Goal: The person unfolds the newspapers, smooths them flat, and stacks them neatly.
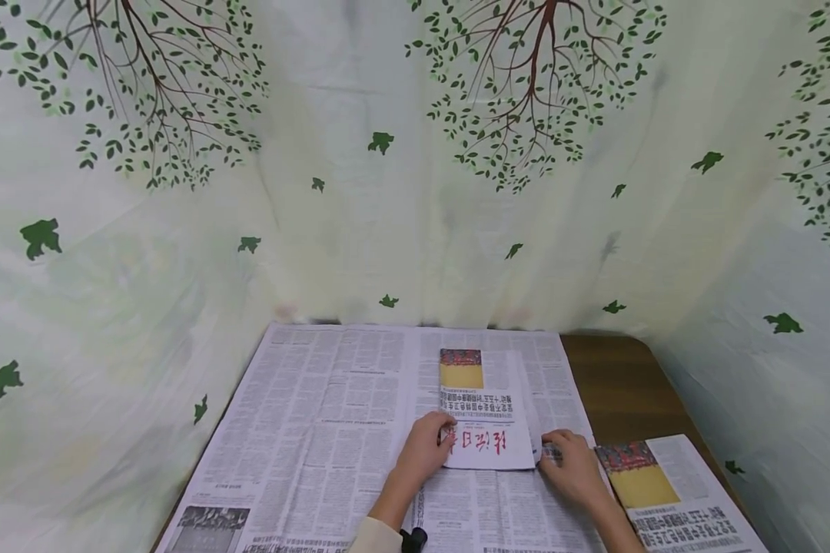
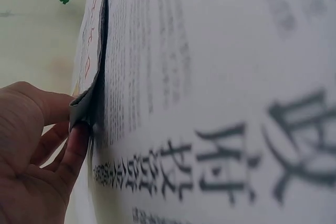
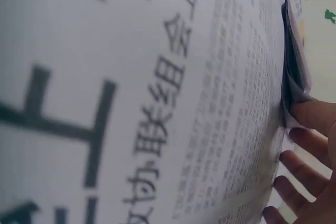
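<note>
A folded newspaper (image 1: 486, 411) with a red masthead and a yellow-and-red picture lies on spread newspaper sheets (image 1: 360, 430) in the head view. My left hand (image 1: 425, 445) pinches its near left corner; in the left wrist view the thumb lies on top and a fingertip under the lifted edge (image 2: 84, 106). At the right edge, my right hand (image 1: 576, 468) holds a loose layer between thumb and fingers. In the right wrist view the thumb presses against the folded layers (image 3: 296, 80), while the other fingers are spread and bent below it.
Another folded newspaper (image 1: 671, 491) lies at the right, partly behind the right forearm. Brown wooden tabletop (image 1: 615, 384) shows at the back right. A white curtain (image 1: 415, 215) printed with trees and leaves surrounds the table at the back and sides.
</note>
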The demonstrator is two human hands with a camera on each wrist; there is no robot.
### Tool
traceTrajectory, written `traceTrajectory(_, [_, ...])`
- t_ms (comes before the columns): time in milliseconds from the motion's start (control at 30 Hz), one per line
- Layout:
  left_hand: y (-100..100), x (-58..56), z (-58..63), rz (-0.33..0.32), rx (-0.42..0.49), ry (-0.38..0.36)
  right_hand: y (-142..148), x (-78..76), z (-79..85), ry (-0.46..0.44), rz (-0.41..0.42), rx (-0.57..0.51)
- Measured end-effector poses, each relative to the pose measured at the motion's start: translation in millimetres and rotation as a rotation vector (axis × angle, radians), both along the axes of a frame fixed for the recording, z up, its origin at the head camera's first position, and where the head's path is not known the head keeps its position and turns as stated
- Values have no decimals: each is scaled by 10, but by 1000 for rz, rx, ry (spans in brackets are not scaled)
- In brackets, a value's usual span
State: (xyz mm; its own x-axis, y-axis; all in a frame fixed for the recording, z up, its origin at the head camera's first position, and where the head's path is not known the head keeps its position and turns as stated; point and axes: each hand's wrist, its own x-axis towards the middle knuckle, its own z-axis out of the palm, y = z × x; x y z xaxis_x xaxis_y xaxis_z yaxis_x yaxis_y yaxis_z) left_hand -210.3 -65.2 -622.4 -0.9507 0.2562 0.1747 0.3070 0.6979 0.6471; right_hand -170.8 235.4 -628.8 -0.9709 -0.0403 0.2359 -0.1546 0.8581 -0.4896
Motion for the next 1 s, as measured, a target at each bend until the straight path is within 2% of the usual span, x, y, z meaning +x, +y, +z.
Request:
traceTrajectory(233, [-114,54,-14,32,-16,18,-104,14,-32,18,43,-53])
traceTrajectory(467, [-221,87,4,99,21,31,-291,1,37,-135,85,-186])
traceTrajectory(533, [-247,100,2,125,14,29,-333,-3,36,-155,95,-201])
traceTrajectory(700, [-282,105,-24,165,-45,32,-408,-9,29,-197,103,-226])
traceTrajectory(900, [-241,147,-58,224,-188,130,-450,-14,20,-258,98,-257])
traceTrajectory(1000, [-171,178,-55,217,-214,159,-460,-15,11,-274,85,-284])
